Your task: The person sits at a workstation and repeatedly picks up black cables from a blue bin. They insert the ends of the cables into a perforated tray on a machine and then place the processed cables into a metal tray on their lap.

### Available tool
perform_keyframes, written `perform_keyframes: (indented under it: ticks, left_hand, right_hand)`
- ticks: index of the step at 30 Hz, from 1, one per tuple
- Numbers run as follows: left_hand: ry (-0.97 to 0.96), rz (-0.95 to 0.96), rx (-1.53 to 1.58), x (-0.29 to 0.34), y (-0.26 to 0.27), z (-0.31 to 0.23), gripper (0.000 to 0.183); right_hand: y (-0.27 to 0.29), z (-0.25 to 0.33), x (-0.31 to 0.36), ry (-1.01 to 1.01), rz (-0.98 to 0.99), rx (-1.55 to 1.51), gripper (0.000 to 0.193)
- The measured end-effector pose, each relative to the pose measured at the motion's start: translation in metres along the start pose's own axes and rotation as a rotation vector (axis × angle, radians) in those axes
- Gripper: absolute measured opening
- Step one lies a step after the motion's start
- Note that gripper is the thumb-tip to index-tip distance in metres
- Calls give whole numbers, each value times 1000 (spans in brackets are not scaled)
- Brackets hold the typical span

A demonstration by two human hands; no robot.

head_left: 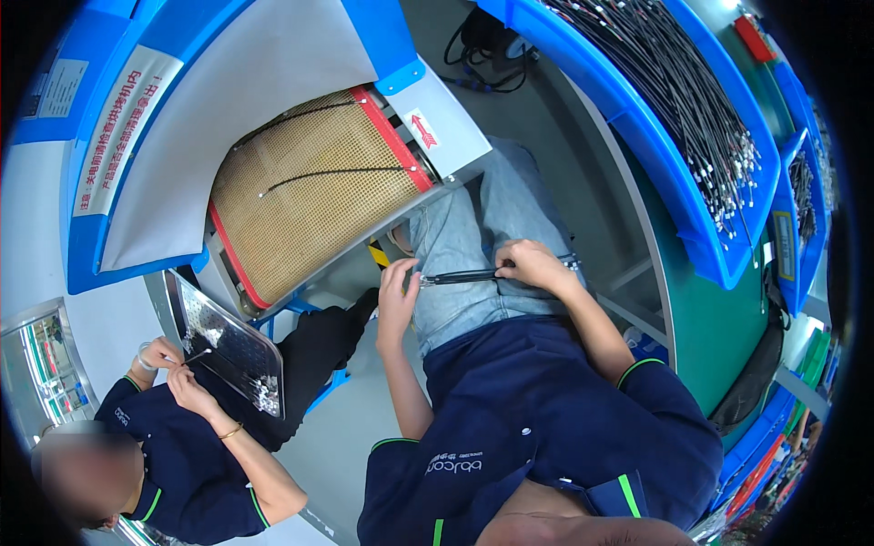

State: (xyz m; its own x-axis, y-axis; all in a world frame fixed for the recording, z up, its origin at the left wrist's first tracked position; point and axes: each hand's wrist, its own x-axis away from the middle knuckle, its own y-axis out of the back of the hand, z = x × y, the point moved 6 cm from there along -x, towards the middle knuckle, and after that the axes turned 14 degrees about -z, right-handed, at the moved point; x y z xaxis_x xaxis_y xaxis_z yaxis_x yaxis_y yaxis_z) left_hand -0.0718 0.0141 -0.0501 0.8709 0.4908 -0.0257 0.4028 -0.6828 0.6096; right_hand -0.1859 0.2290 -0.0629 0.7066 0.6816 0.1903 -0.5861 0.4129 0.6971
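Note:
A short bundle of black cables (464, 276) lies level above my lap, pale connectors at its left end. My right hand (537, 266) is closed around the bundle's right part, thumb and fingers pinched on it. At the connector end, my left hand (397, 296) has its fingers curled and its thumb against the tips; the exact contact is small to see. Ahead and to the left, one black cable (337, 173) rests across a tan mesh conveyor belt (319, 218). Farther up that belt is another black cable (296, 118).
At left, a co-worker's hands (187, 378) hold a thin cable over a dark tray (232, 337) with loose cables. The belt's blue-and-white machine (228, 91) rises ahead. A large blue bin (674, 218) full of black cables stands on the green table (701, 337) at right.

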Motion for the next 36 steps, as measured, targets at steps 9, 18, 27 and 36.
perform_keyframes:
  ticks: [9, 18, 27, 36]
  left_hand:
    - [-25, 69, -61, 7, -16, 4, 29]
    - [19, 64, -2, 1, -3, -1, 16]
    - [51, 45, -36, -4, 19, 7, 16]
    - [87, 81, -47, -4, 24, 9, 16]
  right_hand:
    - [24, 1, -4, -3, -141, -159, 19]
    - [51, 10, -1, 43, -93, -213, 18]
    - [87, -25, -1, -43, -152, -141, 22]
    - [98, -21, -3, 84, -250, -120, 21]
